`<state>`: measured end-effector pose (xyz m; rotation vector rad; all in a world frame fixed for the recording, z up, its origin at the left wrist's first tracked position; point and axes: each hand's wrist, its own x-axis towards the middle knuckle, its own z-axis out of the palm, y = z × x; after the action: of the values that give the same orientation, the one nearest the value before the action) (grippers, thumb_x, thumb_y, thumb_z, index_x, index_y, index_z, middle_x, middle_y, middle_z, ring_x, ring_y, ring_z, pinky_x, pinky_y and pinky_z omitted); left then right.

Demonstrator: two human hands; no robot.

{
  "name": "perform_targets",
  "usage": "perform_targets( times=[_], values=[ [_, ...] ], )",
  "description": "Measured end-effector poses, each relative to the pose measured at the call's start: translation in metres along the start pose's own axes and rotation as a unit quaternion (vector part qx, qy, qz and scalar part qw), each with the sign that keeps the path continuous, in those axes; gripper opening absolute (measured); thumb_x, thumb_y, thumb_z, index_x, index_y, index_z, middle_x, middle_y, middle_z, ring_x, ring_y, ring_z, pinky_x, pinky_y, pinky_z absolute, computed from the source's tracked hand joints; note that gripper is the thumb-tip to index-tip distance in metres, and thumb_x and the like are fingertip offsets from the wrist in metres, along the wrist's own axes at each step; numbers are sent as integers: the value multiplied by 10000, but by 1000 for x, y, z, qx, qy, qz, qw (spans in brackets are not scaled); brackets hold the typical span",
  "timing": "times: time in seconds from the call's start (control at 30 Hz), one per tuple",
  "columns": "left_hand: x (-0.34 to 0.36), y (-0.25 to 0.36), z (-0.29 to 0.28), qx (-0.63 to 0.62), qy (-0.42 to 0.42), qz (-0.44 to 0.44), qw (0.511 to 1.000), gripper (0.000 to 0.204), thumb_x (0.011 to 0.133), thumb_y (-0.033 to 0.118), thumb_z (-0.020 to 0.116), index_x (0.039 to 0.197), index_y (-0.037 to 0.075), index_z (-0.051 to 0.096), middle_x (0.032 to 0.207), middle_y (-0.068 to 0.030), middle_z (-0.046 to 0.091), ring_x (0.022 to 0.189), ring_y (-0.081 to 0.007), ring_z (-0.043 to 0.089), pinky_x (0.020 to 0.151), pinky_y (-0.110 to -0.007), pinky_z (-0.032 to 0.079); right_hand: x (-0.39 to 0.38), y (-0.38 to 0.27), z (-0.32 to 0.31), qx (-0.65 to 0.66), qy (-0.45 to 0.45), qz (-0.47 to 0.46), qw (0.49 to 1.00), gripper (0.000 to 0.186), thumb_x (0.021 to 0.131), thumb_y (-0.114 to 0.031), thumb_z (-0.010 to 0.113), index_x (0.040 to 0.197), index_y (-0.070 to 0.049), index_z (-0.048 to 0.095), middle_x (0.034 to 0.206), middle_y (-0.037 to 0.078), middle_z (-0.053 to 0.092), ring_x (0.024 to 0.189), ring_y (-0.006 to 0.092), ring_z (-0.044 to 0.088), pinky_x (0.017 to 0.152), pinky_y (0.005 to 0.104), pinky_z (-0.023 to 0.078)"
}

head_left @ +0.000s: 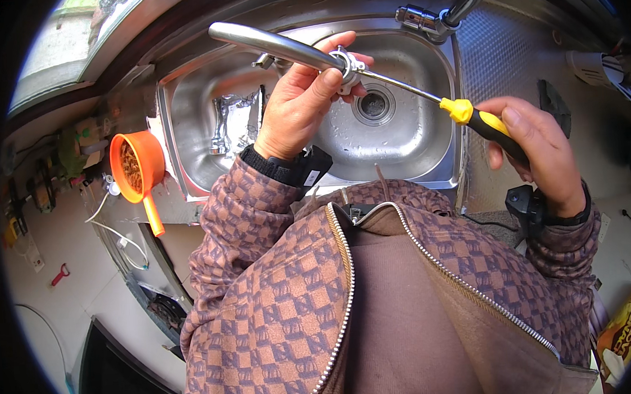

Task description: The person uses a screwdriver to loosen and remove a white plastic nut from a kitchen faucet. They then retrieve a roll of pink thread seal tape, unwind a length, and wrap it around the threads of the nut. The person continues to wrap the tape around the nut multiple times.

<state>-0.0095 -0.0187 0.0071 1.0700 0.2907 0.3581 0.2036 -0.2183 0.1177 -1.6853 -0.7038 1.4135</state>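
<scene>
My left hand (299,100) is closed round the lower end of a curved steel faucet spout (266,40) with a white plastic fitting (348,68), held above the double sink. My right hand (536,136) grips a yellow-and-black screwdriver (477,115), whose long shaft reaches leftward to the white fitting; whether its tip sits in a screw is too small to tell. In the left basin lie a crumpled silver packet (241,111) and a small chrome piece (218,134). The drain (373,105) shows in the right basin below the screwdriver.
An orange handled container (147,164) of brown contents stands left of the sink (454,156). A chrome wall tap (435,23) is at the back right, a white holder with utensils (596,68) at far right. A window is upper left; a yellow bag (627,322) lies low on the right.
</scene>
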Motion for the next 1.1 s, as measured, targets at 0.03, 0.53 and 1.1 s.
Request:
perform_targets(
  times=[0.03, 0.53, 1.1],
  values=[
    [0, 0, 1, -14, 2, -3, 1000, 536, 927, 243, 551, 1389, 45, 364, 1211, -164, 556, 937, -168, 592, 838, -277, 467, 0, -2, -2, -8, -17, 2, 1000, 252, 946, -149, 478, 1079, 34, 591, 854, 35, 573, 748, 66, 540, 662, 193, 435],
    [-2, 1, 4, -11, 15, -9, 1000, 598, 810, -15, 657, 1353, 39, 411, 1182, -108, 578, 1057, -136, 541, 906, -267, 454, -2, -3, 1, -75, 94, -41, 992, 297, 876, -90, 564, 1157, 4, 534, 756, -24, 516, 704, 36, 475, 648, 168, 378],
    [-1, -6, 0, -23, -2, 1, 1000, 590, 832, 6, 631, 1369, 35, 388, 1184, -137, 580, 1055, -153, 557, 910, -277, 456, 4, -19, 9, -165, 125, -117, 971, 375, 877, -144, 556, 1230, -25, 516, 793, 3, 536, 683, 52, 501, 639, 160, 384]
  ],
)
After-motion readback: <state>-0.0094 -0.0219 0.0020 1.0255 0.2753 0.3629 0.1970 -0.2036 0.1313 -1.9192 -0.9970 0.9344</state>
